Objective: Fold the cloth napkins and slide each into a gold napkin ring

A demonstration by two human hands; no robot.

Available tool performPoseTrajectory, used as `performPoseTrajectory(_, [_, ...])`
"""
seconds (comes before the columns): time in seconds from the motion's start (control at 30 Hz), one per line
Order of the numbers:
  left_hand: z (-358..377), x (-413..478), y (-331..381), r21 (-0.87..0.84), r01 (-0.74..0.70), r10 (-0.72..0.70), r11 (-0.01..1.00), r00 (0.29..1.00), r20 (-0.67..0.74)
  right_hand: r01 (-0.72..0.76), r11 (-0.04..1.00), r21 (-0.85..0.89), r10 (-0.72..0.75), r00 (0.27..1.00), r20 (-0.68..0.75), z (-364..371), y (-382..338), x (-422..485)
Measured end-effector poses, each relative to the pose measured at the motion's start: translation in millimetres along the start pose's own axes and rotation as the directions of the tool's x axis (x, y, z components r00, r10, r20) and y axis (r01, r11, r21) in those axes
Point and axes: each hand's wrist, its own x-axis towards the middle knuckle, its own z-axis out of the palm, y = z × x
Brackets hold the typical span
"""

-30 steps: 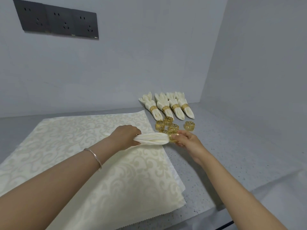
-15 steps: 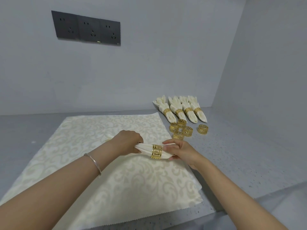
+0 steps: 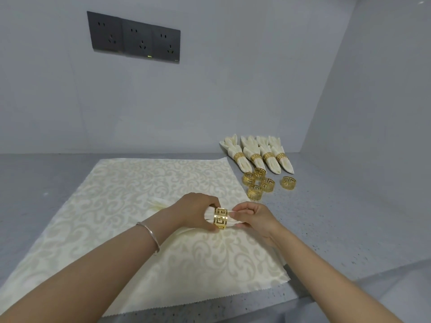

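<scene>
Four ringed napkins [image 3: 256,157] beyond the flat napkin stack's [image 3: 140,187] far right corner, five loose rings [image 3: 258,183] just off its right edge. Within the last second, slid the gold napkin ring [image 3: 220,217] from tip to mid-length of the folded napkin [image 3: 209,214], above the stack's right half. Grips it with the left hand [image 3: 196,212]; pinches its narrow end with the right hand [image 3: 255,217]. Fifth nearly done, by the look of it.

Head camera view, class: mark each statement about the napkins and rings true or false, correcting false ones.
1. Four finished cream cloth napkins in gold rings lie in a row. True.
2. Seven loose gold openwork napkin rings sit on the grey speckled counter. False: five.
3. A gold ring encircles the folded cream napkin held by the left hand and right hand. True.
4. The thin silver bracelet is on the right wrist. False: the left.
</scene>
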Motion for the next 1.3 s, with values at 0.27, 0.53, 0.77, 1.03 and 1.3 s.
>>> performPoseTrajectory(0.27, [-27, -2, -8, 0.110, 0.056, -0.068, 0.992, 0.992, 0.109, 0.006, 1.000, 0.006, -0.006, 0.999, -0.051, -10, -1, -7])
performPoseTrajectory(0.53, [-27, 23, -7, 0.613, -0.181, 0.155, 0.769, 0.983, 0.096, 0.000, 0.954, -0.298, 0.058, 0.981, 0.187, 4, -1, -11])
performPoseTrajectory(0.77, [-14, -1, -27, 0.062, 0.447, -0.424, 0.892, 0.878, -0.221, 0.031, 0.950, -0.310, 0.000, 0.995, 0.102, 7, -10, 2])
performPoseTrajectory(1.03, [-3, 10, -21, -0.628, 0.516, -0.599, 0.583, 0.795, 0.097, 0.002, 0.917, -0.400, -0.005, 1.000, -0.007, 35, -15, 43])
performPoseTrajectory(1.3, [7, 25, -26, -0.775, 0.493, -0.628, 0.395, 0.761, 0.164, 0.023, 0.885, -0.466, -0.063, 0.995, -0.071, 44, -10, 60])
